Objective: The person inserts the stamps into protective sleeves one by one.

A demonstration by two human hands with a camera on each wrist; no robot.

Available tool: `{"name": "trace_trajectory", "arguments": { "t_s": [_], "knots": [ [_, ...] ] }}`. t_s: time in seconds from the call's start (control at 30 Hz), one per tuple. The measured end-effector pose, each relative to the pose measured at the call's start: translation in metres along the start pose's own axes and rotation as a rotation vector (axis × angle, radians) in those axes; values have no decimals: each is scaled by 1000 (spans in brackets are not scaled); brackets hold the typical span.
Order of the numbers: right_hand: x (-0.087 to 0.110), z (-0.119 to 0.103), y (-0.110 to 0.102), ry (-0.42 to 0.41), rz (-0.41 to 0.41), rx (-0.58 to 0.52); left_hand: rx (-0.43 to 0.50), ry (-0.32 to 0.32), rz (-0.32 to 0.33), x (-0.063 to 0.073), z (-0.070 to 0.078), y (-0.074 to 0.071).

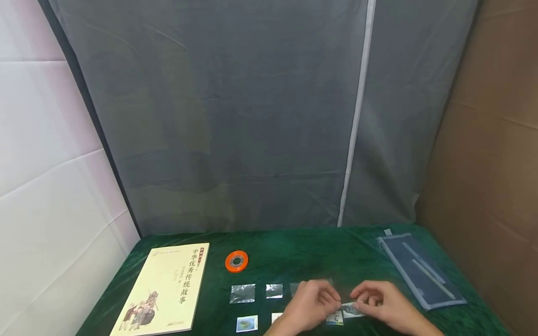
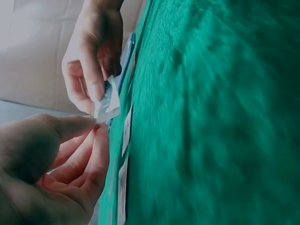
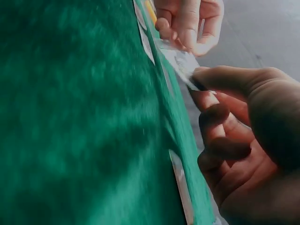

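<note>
Between both hands is a small stamp in a clear plastic sleeve [image 1: 352,310], held just above the table. My left hand [image 1: 312,303] pinches its left end between thumb and fingertip. At the other end, my right hand [image 1: 387,303] pinches it between thumb and index finger. In the right wrist view the sleeve [image 3: 183,61] stretches between the two sets of fingertips, its pale picture partly covered by them. Under and beside the left hand lies another stamp [image 1: 335,318]. Behind that hand a clear sleeve [image 1: 294,288] is partly hidden.
Two more clear sleeves [image 1: 242,294] lie left of the hands, with a blue-green stamp [image 1: 246,323] in front of them. An orange ring-shaped roll [image 1: 237,261] sits farther back. A cream book [image 1: 164,289] lies at left, a mesh zip pouch [image 1: 420,270] with thin sticks at right.
</note>
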State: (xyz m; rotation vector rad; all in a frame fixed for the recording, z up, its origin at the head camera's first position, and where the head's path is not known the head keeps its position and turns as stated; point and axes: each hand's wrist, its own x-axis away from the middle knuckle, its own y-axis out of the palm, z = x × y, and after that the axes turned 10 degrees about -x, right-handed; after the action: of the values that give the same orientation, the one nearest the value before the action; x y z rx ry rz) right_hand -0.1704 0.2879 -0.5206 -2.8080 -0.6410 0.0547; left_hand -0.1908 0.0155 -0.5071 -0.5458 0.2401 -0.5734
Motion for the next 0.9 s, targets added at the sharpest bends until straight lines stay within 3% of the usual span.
{"name": "trace_trajectory", "arguments": {
  "t_s": [0.17, 0.4, 0.67, 0.9],
  "knots": [
    [3, 7, -8, 13, -23, 45, -60, 28, -14, -8, 8, 12],
    [6, 14, -12, 9, -29, 121, -213, 49, -13, -16, 12, 21],
    [8, 19, -9, -199, 5, 272, -332, 33, 7, -20, 9, 25],
    [6, 10, -2, -138, 15, 262, -323, 65, 78, -21, -4, 13]
  ]
}}
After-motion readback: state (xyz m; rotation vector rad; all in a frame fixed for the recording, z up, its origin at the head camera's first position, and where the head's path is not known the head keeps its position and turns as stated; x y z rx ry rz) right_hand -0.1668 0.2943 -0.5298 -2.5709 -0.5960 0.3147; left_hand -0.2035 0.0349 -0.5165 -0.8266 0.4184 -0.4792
